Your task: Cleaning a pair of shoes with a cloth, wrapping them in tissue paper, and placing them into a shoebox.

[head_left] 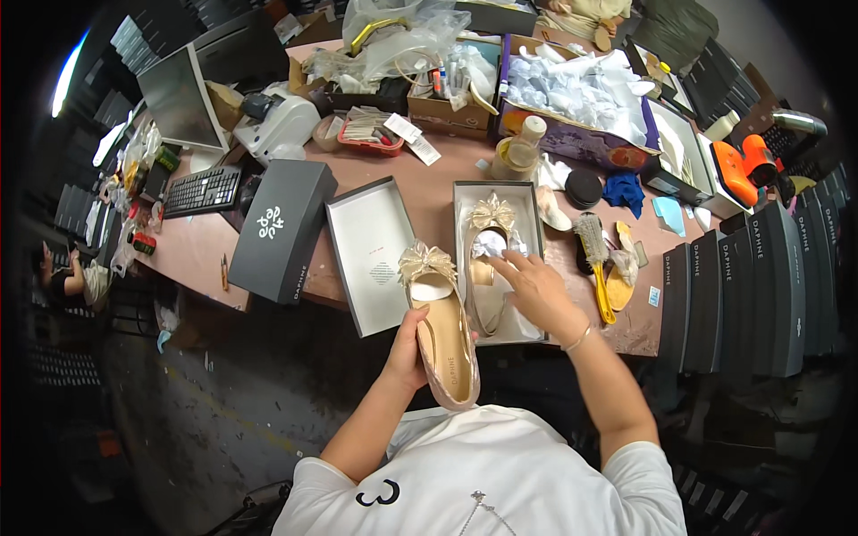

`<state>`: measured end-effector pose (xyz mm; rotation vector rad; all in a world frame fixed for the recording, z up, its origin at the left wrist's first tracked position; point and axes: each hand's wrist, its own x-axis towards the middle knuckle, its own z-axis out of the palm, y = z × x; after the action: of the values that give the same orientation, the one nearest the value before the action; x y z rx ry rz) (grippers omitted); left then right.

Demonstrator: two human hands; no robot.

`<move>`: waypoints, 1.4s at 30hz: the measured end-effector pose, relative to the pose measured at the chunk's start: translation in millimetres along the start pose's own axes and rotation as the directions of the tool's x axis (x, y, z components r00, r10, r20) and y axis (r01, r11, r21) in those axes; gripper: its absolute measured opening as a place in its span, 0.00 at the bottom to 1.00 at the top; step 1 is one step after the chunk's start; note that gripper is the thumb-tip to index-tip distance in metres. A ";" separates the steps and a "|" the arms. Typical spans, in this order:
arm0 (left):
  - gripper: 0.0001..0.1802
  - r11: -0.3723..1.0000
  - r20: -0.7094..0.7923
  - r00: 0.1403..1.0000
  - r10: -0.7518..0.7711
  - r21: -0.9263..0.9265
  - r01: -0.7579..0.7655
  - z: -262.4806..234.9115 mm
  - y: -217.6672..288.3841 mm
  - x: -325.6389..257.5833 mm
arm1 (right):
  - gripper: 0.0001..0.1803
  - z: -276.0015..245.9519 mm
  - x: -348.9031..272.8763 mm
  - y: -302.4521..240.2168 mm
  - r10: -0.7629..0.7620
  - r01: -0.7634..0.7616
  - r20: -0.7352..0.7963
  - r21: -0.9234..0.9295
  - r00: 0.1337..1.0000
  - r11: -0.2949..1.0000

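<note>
My left hand (407,353) is closed around a beige flat shoe (447,348) with a gold bow at its toe. The shoe is held over the table's front edge, toe pointing away and its pale insole facing up. Its matching shoe (483,308) lies inside an open shoe box (531,230), with crumpled white paper near its toe. Over that shoe reaches my right hand (543,295), fingers stretched apart at the shoe's opening; whether they touch it is hard to tell. Left of the box lies its lid (368,259), white inside turned up.
A closed dark shoe box (281,234) stands at left, near a keyboard (202,190) and monitor (183,98). Right of the open box are a yellow-handled brush (597,268), a bottle (518,152) and stacked boxes (773,286). A carton of white paper (576,98) stands behind.
</note>
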<state>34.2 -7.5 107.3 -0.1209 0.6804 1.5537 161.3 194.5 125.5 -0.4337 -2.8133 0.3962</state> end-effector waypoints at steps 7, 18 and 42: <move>0.31 0.995 -0.023 0.995 0.101 0.009 -0.101 6.5 4.9 -2.2 | 0.07 -16.5 -6.6 24.1 -0.015 0.020 0.047 -0.095 0.999 0.995; 0.37 0.964 -0.042 0.976 0.212 0.172 -0.202 34.5 -15.3 -0.2 | 0.12 -2.3 9.5 -60.6 -0.050 0.107 -0.217 0.260 0.975 0.960; 0.27 0.977 -0.162 0.964 0.208 -0.020 -0.214 22.5 -11.4 1.3 | 0.36 -15.7 47.6 -21.5 0.116 -0.184 0.181 0.430 0.977 0.884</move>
<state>52.0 3.9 121.1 -0.2079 0.8110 1.7761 116.7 193.9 157.0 -0.5364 -2.7100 1.1221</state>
